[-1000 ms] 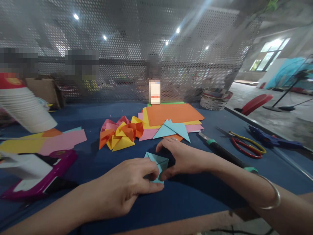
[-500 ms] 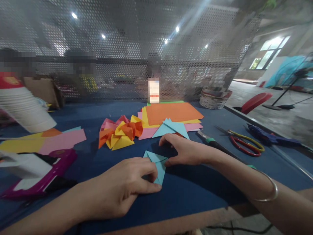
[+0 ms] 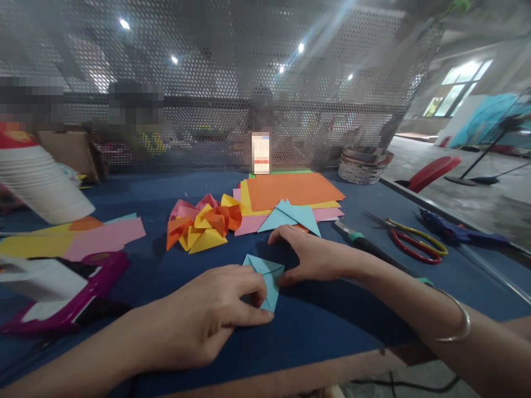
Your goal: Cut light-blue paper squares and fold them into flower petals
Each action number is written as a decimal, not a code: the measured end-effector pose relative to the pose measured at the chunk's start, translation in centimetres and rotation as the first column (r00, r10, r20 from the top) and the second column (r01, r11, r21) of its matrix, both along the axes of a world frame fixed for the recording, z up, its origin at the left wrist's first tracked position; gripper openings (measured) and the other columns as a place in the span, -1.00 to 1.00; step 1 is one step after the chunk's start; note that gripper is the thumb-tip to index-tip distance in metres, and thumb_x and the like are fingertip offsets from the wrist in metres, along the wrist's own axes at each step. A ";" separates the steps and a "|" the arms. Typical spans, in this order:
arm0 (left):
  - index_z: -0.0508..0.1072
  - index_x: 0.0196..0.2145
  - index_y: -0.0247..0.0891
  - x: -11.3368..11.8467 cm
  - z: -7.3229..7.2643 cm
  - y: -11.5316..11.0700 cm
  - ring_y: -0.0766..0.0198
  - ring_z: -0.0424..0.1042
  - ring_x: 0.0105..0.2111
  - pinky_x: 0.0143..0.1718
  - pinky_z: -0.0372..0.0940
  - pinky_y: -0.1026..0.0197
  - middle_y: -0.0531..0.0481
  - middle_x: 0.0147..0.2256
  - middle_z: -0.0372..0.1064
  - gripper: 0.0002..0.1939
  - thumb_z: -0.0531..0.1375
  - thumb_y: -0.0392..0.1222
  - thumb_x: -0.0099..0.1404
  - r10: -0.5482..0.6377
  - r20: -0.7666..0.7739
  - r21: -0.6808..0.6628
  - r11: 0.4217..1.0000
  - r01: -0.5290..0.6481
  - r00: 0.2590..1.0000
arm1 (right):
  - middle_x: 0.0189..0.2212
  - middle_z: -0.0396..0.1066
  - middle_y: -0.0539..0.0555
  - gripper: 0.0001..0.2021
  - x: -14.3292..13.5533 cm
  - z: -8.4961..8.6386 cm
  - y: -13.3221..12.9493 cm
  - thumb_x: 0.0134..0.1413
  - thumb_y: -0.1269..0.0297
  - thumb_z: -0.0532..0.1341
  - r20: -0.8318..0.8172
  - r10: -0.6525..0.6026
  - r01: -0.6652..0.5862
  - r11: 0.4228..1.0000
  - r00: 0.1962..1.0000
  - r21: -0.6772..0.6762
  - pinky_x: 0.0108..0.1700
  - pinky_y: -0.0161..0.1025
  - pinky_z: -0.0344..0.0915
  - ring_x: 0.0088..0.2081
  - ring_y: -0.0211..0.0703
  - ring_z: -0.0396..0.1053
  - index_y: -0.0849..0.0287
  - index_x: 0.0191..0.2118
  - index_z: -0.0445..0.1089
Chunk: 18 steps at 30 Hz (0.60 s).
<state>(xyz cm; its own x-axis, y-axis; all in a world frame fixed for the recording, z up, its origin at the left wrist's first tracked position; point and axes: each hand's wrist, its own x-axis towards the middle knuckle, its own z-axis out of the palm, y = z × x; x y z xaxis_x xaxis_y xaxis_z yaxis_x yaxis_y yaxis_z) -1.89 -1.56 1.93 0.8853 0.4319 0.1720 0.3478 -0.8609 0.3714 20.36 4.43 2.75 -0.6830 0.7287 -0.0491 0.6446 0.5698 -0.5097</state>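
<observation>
A small folded light-blue paper [image 3: 271, 284] lies on the dark blue tabletop in front of me. My left hand [image 3: 218, 309] is closed on its left and lower part, fingers curled over the sheet and thumb at the bottom corner. At the paper's right corner rests the thumb of my right hand [image 3: 309, 254]; its other fingers arch above, apart from the thumb, with nothing held between them. Just beyond that hand sits another folded light-blue paper [image 3: 286, 215], leaning against a paper stack. The paper under my left fingers is hidden.
Behind are folded orange, yellow and pink pieces [image 3: 205, 224] and a stack of coloured paper [image 3: 294, 190]. At right lie a black-and-green-handled tool [image 3: 357, 237], scissors [image 3: 415, 243] and a blue glue gun [image 3: 460, 229]. Paper cups [image 3: 50, 185] and a purple tool [image 3: 97, 282] are on the left.
Hardly anything differs. Both hands keep their places on the light-blue paper; the whole view has shifted very slightly.
</observation>
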 end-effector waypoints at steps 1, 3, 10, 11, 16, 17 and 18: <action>0.45 -0.14 -0.14 0.0 0.0 0.0 0.20 0.34 -0.23 -0.15 0.25 0.12 -0.02 -0.19 0.34 -0.47 0.01 -0.58 0.01 0.005 -0.001 0.003 1.000 -0.005 1.000 | -0.07 0.26 0.13 -0.42 0.2 -0.1 0.3 -0.18 0.23 0.39 -0.008 0.008 -0.008 1.000 1.000 0.001 -0.09 -0.15 0.23 -0.08 -0.05 0.24 0.20 0.00 0.22; 0.45 -0.14 -0.13 0.0 0.1 -0.1 0.20 0.34 -0.23 -0.15 0.26 0.13 -0.02 -0.20 0.35 -0.48 0.00 -0.58 0.04 0.011 0.000 0.007 1.000 -0.011 1.000 | -0.09 0.28 0.12 -0.48 0.4 -0.3 0.6 -0.15 0.28 0.37 -0.027 0.039 -0.039 0.999 0.999 0.009 -0.10 -0.17 0.23 -0.10 -0.08 0.24 0.20 -0.02 0.24; 0.46 -0.14 -0.14 0.0 0.1 -0.1 0.20 0.34 -0.24 -0.16 0.26 0.12 -0.02 -0.20 0.34 -0.48 0.02 -0.58 0.03 0.010 -0.004 -0.006 1.000 -0.010 1.000 | -0.10 0.31 0.11 -0.56 0.3 -0.5 0.5 -0.12 0.35 0.36 -0.054 0.035 -0.032 0.998 0.998 0.055 -0.09 -0.17 0.22 -0.10 -0.07 0.24 0.18 -0.07 0.29; 0.45 -0.14 -0.15 0.1 0.1 0.0 0.20 0.34 -0.24 -0.16 0.26 0.12 -0.02 -0.21 0.34 -0.48 0.02 -0.58 0.03 0.009 -0.004 -0.008 1.000 -0.009 1.000 | -0.11 0.31 0.11 -0.57 0.3 -0.6 0.5 -0.12 0.36 0.35 -0.053 0.030 -0.026 0.998 0.998 0.060 -0.10 -0.17 0.22 -0.11 -0.07 0.24 0.19 -0.07 0.29; 0.45 -0.13 -0.12 -0.1 0.1 -0.1 0.20 0.34 -0.22 -0.13 0.25 0.12 -0.02 -0.20 0.33 -0.46 0.01 -0.58 0.04 0.010 0.003 -0.002 1.000 -0.010 1.000 | -0.16 0.33 0.09 -0.62 0.6 -0.7 1.2 -0.10 0.41 0.32 -0.054 0.034 -0.031 0.998 0.998 0.058 -0.17 -0.22 0.24 -0.19 -0.12 0.27 0.19 -0.10 0.30; 0.45 -0.13 -0.12 -0.1 0.1 -0.2 0.20 0.34 -0.22 -0.12 0.25 0.12 -0.02 -0.21 0.34 -0.47 0.02 -0.58 0.04 0.009 0.006 -0.002 1.000 -0.009 1.000 | -0.17 0.34 0.08 -0.63 0.6 -0.7 1.4 -0.11 0.43 0.31 -0.054 0.040 -0.037 0.998 0.998 0.055 -0.19 -0.23 0.24 -0.20 -0.13 0.27 0.19 -0.11 0.30; 0.46 -0.13 -0.12 -0.2 0.1 -0.2 0.20 0.34 -0.22 -0.12 0.25 0.12 -0.02 -0.21 0.34 -0.47 0.02 -0.58 0.04 0.009 0.007 -0.002 1.000 -0.009 1.000 | -0.17 0.34 0.08 -0.63 0.7 -0.6 1.4 -0.11 0.46 0.29 -0.052 0.044 -0.041 0.998 0.998 0.050 -0.20 -0.24 0.24 -0.21 -0.14 0.28 0.19 -0.11 0.31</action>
